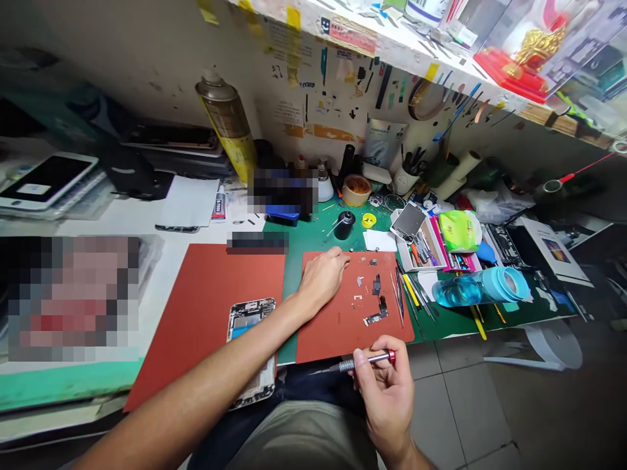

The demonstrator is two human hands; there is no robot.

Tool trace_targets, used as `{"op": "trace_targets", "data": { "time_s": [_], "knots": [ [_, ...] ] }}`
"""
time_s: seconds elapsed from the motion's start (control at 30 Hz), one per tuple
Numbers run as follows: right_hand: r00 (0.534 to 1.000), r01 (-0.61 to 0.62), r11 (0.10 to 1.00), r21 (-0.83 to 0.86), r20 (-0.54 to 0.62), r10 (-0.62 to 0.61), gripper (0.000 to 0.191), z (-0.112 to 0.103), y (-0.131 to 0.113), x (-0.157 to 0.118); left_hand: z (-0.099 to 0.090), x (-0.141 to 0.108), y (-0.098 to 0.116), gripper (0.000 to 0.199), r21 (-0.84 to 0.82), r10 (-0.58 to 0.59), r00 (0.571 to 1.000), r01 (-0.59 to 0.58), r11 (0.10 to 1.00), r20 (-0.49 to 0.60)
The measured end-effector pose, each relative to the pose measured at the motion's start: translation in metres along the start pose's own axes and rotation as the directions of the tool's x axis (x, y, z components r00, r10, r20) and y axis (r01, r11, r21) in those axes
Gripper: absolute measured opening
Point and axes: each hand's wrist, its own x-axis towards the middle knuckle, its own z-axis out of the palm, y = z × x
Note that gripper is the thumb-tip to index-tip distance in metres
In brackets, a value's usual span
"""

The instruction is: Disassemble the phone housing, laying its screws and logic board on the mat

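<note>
My left hand rests at the upper left of the right-hand reddish mat. Its fingers are drawn together, and whatever they may pinch is hidden. Small phone parts lie scattered on that mat, to the right of the hand. Over my lap, my right hand grips a slim screwdriver with a red end cap, its tip pointing left. An opened phone frame lies partly on the left mat, with my left forearm crossing over its middle.
Tweezers and thin tools line the right mat's edge. Beyond them are a blue water bottle, a tool box and a green packet. A black bottle and spray can stand behind. A shelf overhangs the bench.
</note>
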Motion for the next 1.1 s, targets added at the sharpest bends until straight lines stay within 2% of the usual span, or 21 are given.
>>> {"op": "trace_targets", "data": {
  "time_s": [0.17,0.33,0.6,0.7,0.77,0.87,0.93,1.03,1.1],
  "knots": [
    [1.0,0.01,1.0,-0.016,0.013,-0.01,0.036,0.002,0.001,0.0,0.001,0.002,0.006,0.026,0.051,0.043,0.999,-0.044,0.998,0.025],
    [1.0,0.005,1.0,-0.028,0.001,-0.005,0.036,0.003,0.001,-0.001,0.003,0.008,0.013,0.019,0.074,0.024,0.999,-0.026,0.997,0.028],
    [1.0,-0.009,1.0,-0.02,-0.018,0.008,0.038,0.0,0.0,-0.003,0.004,0.015,0.011,0.021,0.061,0.008,1.0,-0.009,0.998,0.017],
    [0.999,-0.003,1.0,-0.019,-0.033,0.003,0.039,0.001,-0.003,-0.003,-0.003,0.013,0.007,0.02,0.027,0.03,1.0,-0.03,0.999,-0.008],
    [0.999,0.016,1.0,-0.023,-0.049,-0.017,0.039,0.001,-0.005,-0.001,-0.016,0.007,0.003,0.026,0.001,0.05,0.998,-0.05,0.999,-0.042],
    [0.995,0.053,0.998,-0.039,-0.081,-0.056,0.04,0.001,-0.009,0.003,-0.049,-0.018,-0.008,0.032,-0.042,0.071,0.991,-0.076,0.996,-0.114],
    [0.993,0.07,0.996,-0.05,-0.094,-0.074,0.039,0.001,-0.011,0.005,-0.072,-0.049,-0.019,0.035,-0.067,0.05,0.982,-0.063,0.996,-0.18],
    [0.991,0.104,0.993,-0.057,-0.083,-0.108,0.036,0.002,-0.01,0.007,-0.091,-0.114,-0.044,0.031,-0.101,0.011,0.947,-0.046,0.994,-0.32],
    [0.984,0.161,0.984,-0.082,-0.058,-0.166,0.033,0.006,-0.006,0.008,-0.088,-0.163,-0.064,0.022,-0.056,0.082,0.9,-0.117,0.992,-0.427]
  ]
}}
